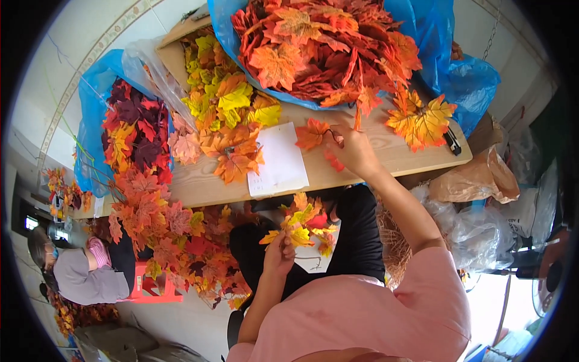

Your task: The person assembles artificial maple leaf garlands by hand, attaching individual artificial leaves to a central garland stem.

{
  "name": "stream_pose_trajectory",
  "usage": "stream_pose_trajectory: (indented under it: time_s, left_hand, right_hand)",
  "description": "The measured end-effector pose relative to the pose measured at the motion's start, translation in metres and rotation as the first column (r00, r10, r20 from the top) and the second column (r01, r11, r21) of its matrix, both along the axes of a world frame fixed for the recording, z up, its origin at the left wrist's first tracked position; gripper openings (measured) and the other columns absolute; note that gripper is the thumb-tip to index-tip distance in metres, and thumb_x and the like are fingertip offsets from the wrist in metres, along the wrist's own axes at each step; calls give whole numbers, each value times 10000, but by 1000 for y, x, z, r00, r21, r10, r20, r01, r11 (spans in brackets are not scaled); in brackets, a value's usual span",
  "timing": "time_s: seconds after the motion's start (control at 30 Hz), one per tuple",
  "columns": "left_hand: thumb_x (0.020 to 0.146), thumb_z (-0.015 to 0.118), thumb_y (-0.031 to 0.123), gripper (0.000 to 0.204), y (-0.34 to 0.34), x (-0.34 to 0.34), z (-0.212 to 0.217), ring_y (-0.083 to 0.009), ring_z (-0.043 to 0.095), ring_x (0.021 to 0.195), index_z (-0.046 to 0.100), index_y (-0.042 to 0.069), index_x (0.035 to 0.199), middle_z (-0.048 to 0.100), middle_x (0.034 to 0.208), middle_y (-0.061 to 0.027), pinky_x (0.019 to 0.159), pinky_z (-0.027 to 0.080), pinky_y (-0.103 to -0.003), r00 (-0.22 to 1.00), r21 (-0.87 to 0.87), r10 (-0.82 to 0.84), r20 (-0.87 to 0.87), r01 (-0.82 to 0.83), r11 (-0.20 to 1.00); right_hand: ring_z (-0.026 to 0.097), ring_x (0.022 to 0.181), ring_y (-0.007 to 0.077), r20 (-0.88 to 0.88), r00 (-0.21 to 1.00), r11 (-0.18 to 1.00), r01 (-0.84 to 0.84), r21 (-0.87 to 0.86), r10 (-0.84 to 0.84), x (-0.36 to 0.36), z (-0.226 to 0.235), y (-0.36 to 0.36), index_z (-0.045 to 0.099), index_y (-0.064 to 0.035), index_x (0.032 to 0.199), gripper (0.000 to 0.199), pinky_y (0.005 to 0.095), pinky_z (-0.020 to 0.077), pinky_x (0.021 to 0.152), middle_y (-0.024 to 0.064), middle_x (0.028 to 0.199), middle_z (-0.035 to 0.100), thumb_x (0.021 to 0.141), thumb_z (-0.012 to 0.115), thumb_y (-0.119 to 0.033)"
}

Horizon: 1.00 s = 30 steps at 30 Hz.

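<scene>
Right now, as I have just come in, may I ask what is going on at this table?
A person in pink sits at the table. The left hand holds a yellow-orange bunch of leaves over the lap. The right hand is at an orange leaf, near a blue bag of orange-red leaves; I cannot tell whether it grips it. White paper lies left of that leaf.

Near strip of wooden table [318, 172] open between white paper [280, 158] and right hand [356, 151], blue bag [224, 37] blocking far side, orange leaves [235, 164] crowding left, yellow leaves [429, 119] right, bag's overhang unclear.
</scene>
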<state>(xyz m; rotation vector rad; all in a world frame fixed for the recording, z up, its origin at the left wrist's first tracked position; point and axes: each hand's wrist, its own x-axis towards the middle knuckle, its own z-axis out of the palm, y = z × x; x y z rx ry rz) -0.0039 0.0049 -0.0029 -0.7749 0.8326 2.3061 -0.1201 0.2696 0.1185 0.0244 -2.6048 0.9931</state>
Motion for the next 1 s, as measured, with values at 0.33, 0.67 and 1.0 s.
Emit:
stream_pose_trajectory:
  time_s: [0.33, 0.67, 1.0]
  left_hand:
    - [885, 477, 175, 119, 0, -5, 2, -43, 356, 412, 515, 65, 859, 464, 606, 44, 376, 277, -175, 999, 33, -12, -46, 13, 999]
    - [887, 475, 176, 120, -3, -4, -2, -40, 354, 420, 507, 61, 871, 453, 606, 39, 384, 273, -173, 996, 68, -22, -81, 27, 997]
    - [891, 471, 183, 129, -2, -3, -1, -42, 340, 418, 504, 60, 871, 452, 611, 39, 385, 267, -176, 999, 20, 5, -46, -4, 1000]
  right_hand:
    - [606, 841, 286, -614, 789, 969, 155, 190, -6, -82, 179, 108, 575, -34, 1061, 339, 363, 486, 730, 176, 957, 612, 723, 549, -37]
    - [487, 1086, 339, -218, 945, 742, -38, 670, 245, -156, 192, 103, 404, -97, 1276, 600, 394, 398, 937, 195, 1162, 517, 699, 563, -50]
    - [546, 1006, 347, -125, 990, 775, 32, 631, 61, -158, 200, 77, 466, -89, 1215, 594, 419, 443, 869, 185, 1061, 581, 676, 590, -304]
